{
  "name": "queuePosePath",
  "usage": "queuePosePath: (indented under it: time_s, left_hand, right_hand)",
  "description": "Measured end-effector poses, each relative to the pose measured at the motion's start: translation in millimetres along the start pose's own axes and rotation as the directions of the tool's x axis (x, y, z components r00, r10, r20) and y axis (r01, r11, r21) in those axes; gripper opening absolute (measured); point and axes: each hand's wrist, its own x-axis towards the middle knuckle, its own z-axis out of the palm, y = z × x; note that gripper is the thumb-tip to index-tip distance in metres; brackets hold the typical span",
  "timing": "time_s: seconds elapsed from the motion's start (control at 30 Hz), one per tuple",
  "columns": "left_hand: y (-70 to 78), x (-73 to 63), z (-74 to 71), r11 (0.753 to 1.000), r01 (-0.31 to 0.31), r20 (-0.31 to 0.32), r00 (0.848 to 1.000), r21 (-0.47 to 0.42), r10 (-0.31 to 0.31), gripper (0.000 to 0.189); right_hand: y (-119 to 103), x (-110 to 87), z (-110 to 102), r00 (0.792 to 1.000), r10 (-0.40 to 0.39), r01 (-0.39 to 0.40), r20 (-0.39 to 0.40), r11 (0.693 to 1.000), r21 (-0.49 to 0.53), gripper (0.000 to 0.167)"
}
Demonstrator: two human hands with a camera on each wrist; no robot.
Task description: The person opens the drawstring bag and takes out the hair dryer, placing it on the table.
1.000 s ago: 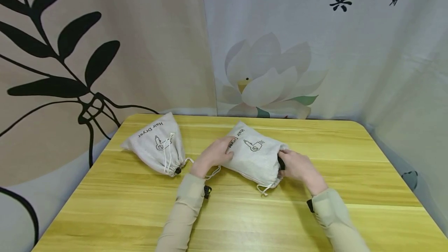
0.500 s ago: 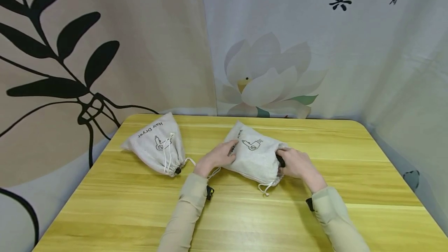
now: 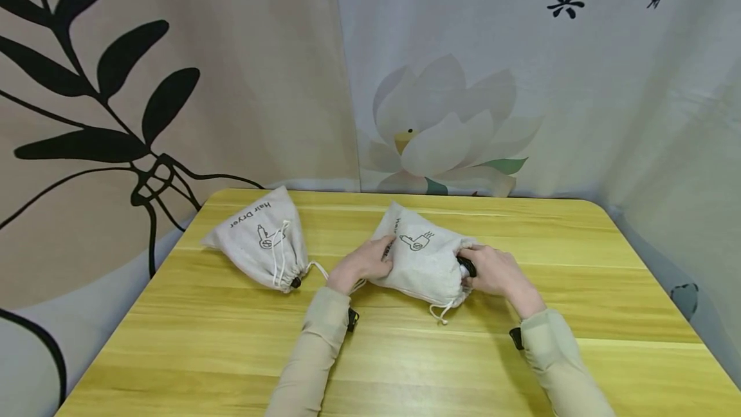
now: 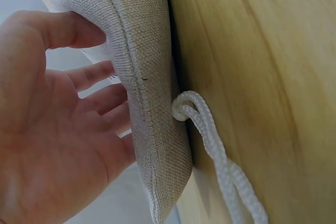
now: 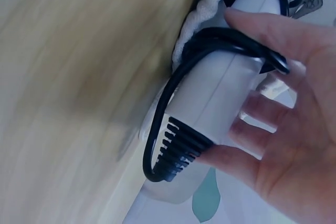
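Note:
In the head view a pale cloth drawstring bag (image 3: 422,256), printed with a hair dryer picture, lies near the middle of the table. My left hand (image 3: 367,261) holds its closed end, thumb and fingers bent against the cloth (image 4: 131,40). At the bag's mouth on the right, my right hand (image 3: 494,272) grips a white hair dryer (image 5: 210,87) by its handle. A black cord (image 5: 226,40) is looped around that handle, and its ribbed black end (image 5: 181,148) points out of the bag. Cloth hides the rest of the dryer.
A second drawstring bag (image 3: 260,243) labelled Hair Dryer lies to the left, its neck gathered and a small black end poking out. White drawstrings (image 3: 442,311) trail from the bags onto the wooden table (image 3: 417,365). A printed curtain (image 3: 278,69) hangs behind.
My left hand has shifted slightly right, further over the bag's closed end. More white handle shows at the bag's mouth beside my right hand. The second bag stays put.

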Motion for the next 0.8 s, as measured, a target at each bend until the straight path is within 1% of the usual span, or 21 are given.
queuePosePath:
  time_s: [0.4, 0.6, 0.8]
  left_hand:
    - [2.0, 1.7, 4.2, 0.998, 0.062, 0.01, 0.998, 0.012, -0.062, 0.069]
    - [2.8, -0.1, 4.9, 0.999, 0.036, 0.007, 0.999, 0.025, -0.037, 0.068]
    - [3.2, -1.5, 5.5, 0.999, 0.026, 0.003, 1.0, 0.041, -0.027, 0.067]
  right_hand:
    - [5, -5.1, -3, 1.0, -0.012, 0.012, 0.02, 1.0, 0.014, 0.052]
    - [9, -8.7, -3, 0.999, -0.016, 0.015, 0.03, 0.999, 0.037, 0.049]
    - [11, -10.6, -4, 0.999, -0.017, 0.015, 0.04, 0.999, 0.04, 0.049]
